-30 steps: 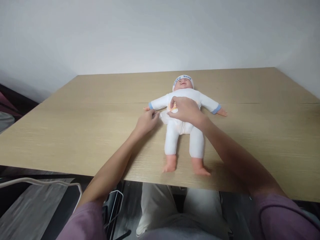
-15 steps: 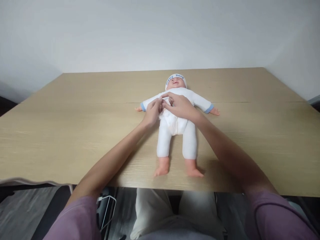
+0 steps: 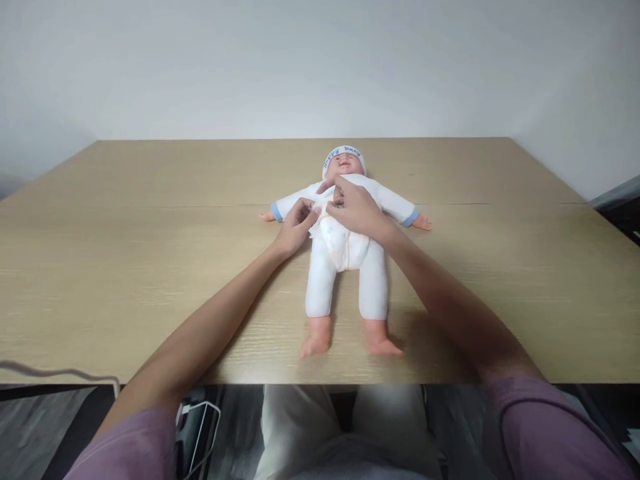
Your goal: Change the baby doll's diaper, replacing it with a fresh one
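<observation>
A baby doll (image 3: 373, 287) in a white suit with blue cuffs and a lettered cap lies on its back, feet toward me. Around its hips is a white diaper (image 3: 340, 247). My left hand (image 3: 299, 225) is at the diaper's left side, thumb and fingers pinched on its upper edge. Over the doll's belly, my right hand (image 3: 356, 208) has its thumb and bent fingers at the front top of the diaper, the index finger stretched out toward the chest. The right palm covers part of the diaper's waist.
The doll lies on a wide wooden table (image 3: 150, 267) with a thin seam across it. A pale wall (image 3: 300, 67) stands behind. A cable (image 3: 60, 370) runs along the near left edge, and a white cord (image 3: 200, 427) hangs below the table.
My hands have moved apart; before, their fingertips met over the doll's waist. More of the diaper's front shows between them. The whole view has shifted slightly.
</observation>
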A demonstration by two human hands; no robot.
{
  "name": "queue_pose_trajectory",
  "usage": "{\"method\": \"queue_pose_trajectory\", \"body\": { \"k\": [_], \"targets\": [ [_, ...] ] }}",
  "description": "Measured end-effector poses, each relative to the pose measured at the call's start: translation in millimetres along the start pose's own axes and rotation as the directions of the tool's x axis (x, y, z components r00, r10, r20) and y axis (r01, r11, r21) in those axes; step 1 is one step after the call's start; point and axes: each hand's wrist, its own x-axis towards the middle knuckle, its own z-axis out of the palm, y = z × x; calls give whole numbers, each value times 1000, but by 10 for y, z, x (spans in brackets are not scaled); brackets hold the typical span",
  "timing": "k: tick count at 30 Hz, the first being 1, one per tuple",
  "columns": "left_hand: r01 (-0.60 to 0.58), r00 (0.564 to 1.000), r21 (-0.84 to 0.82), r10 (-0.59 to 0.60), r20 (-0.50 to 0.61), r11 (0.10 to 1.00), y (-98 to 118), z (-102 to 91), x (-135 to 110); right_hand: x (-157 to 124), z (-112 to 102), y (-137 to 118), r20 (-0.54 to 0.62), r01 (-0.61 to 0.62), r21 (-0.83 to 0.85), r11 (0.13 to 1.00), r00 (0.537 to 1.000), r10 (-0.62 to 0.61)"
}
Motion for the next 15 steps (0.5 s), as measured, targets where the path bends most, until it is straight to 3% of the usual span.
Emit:
{"method": "queue_pose_trajectory", "body": {
  "k": [6,9,11,13,14,15],
  "targets": [
    [1,999,104,3,-35,995,-20,4,15,38,-27,29,-105,54,-59,997,993,-60],
    [22,979,235,26,-201,972,170,18,-79,-92,-101,-120,-191,117,-16,993,974,-118],
    [-4,947,357,118,-298,934,399,33,-243,-312,-142,-257,-240,167,31,986,958,-154],
    [-93,942,463,229,-247,882,646,47,-484,-625,-165,-351,-225,238,95,966,951,-212],
    [-156,953,498,263,-151,853,752,52,-621,-798,-171,-363,-158,265,136,955,957,-243],
    [-237,963,520,269,14,820,836,58,-758,-968,-176,-346,-45,270,183,945,963,-266]
  ]
}}
